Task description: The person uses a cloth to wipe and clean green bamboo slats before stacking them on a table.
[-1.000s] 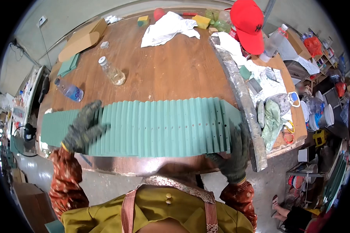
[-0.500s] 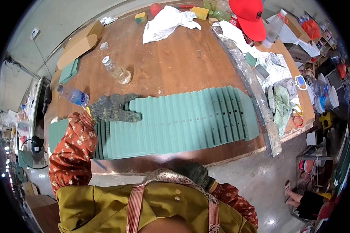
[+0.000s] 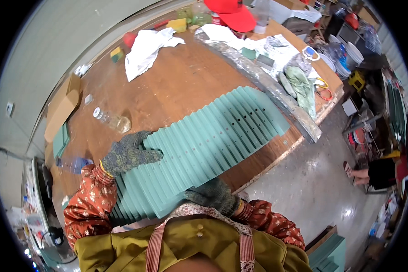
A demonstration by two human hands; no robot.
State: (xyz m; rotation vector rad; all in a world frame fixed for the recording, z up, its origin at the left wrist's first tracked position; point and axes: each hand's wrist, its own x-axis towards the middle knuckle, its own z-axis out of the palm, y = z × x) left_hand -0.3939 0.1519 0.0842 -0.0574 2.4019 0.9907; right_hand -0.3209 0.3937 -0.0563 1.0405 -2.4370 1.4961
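Observation:
A long fanned row of overlapping green sheets (image 3: 204,136), with small dark holes along the middle, lies slantwise across the brown table. My left hand (image 3: 130,154), in a grey knitted glove, rests on the row's left part. Its fingers are stretched out, with the thumb on the sheets and the other fingers along their far edge. My right hand (image 3: 214,196), gloved in the same way, touches the near edge of the row in front of my body. Its fingers point left and lie fairly flat, partly against the sheets.
A stone-like bar (image 3: 263,86) borders the row's right end. Left of the row are a capped glass bottle (image 3: 113,121), a plastic bottle (image 3: 75,164) and cardboard (image 3: 61,106). White cloth (image 3: 149,52) lies farther back. A person's legs (image 3: 359,174) show at right.
My right hand has come from beside my body to the near edge of the sheets. The view has turned, so the row now slants up to the right. My left hand stays on the sheets.

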